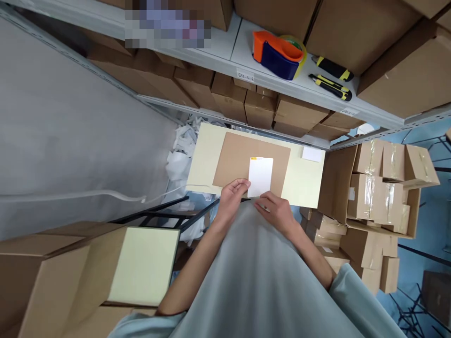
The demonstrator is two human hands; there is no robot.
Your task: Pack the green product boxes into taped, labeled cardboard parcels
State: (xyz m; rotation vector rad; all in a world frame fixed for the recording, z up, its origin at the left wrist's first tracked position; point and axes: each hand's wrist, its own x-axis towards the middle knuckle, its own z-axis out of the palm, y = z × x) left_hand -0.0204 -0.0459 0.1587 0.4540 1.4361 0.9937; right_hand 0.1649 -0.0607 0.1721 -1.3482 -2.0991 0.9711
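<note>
Looks like the left hand [230, 199] is pinching the white sheet [260, 174] over the brown cardboard [230, 157], and I can't tell whether the curled right hand [277, 211] is gripping its bottom edge, so uneven tugging could be creasing it.

Over the pale-yellow rectangular tabletop [305, 185], the white rectangular paper label [260, 175] bears print too tiny to read; above the tabletop, a bluish item [171, 21] is pixelated beyond recognition; below-left of the tabletop, an open brown cardboard carton [65, 281] is cut off
</note>
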